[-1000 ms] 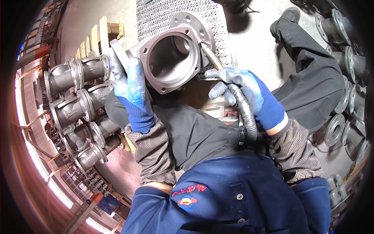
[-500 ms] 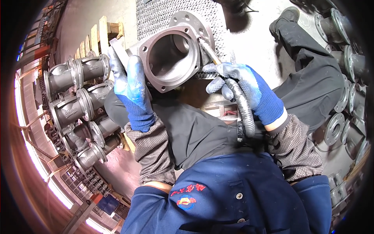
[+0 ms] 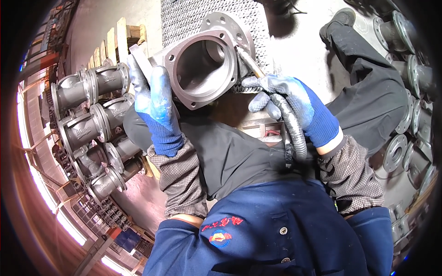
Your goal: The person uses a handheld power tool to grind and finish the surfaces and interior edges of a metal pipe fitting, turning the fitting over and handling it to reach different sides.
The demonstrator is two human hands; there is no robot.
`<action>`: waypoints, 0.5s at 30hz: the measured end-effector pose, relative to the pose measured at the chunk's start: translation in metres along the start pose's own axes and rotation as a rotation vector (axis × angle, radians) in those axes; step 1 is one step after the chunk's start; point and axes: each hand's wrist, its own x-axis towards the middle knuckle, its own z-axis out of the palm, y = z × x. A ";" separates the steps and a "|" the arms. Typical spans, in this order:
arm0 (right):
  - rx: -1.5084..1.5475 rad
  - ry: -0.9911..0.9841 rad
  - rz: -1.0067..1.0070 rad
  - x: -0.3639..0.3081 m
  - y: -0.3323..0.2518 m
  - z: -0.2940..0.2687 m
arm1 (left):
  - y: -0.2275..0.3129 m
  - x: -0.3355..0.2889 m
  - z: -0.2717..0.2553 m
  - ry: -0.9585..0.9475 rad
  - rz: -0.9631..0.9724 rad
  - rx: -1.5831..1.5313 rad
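Note:
A grey cast-metal valve body (image 3: 166, 53) stands tilted in front of me, its round bore facing up within a square flange with bolt holes. My left hand (image 3: 156, 103), in a blue-and-white glove, grips its left-end flange, the fingers on one side and the thumb on the other. In my right hand (image 3: 290, 99), gloved alike, is a slim rod-shaped tool (image 3: 251, 63) on a ribbed flexible hose (image 3: 294, 131). The rod's far end lies beside the square flange's right edge, near the round rear flange (image 3: 228, 23). Whether the tip touches metal I cannot tell.
A patterned grey mat (image 3: 177, 18) lies beneath and behind the valve body. Several similar valve bodies (image 3: 76, 94) are stacked at left, near a wooden pallet (image 3: 122, 39). More flanged castings (image 3: 396, 152) stand along the right. My outstretched leg (image 3: 368, 78) reaches to the far right.
My right hand and the tool have shifted slightly right and toward me, the hose along with them. My left hand and the valve body have stayed in place.

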 end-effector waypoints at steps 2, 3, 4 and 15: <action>0.054 0.015 0.032 -0.001 -0.001 -0.001 | 0.006 0.001 0.002 -0.008 -0.057 -0.062; 0.103 0.021 0.031 0.000 -0.001 0.001 | 0.009 0.002 0.002 -0.009 -0.092 -0.093; 0.152 0.027 0.029 0.001 0.000 0.002 | 0.013 0.003 0.000 -0.011 -0.141 -0.128; 0.148 0.111 0.037 -0.002 0.014 0.021 | 0.010 0.000 0.002 -0.024 -0.221 -0.189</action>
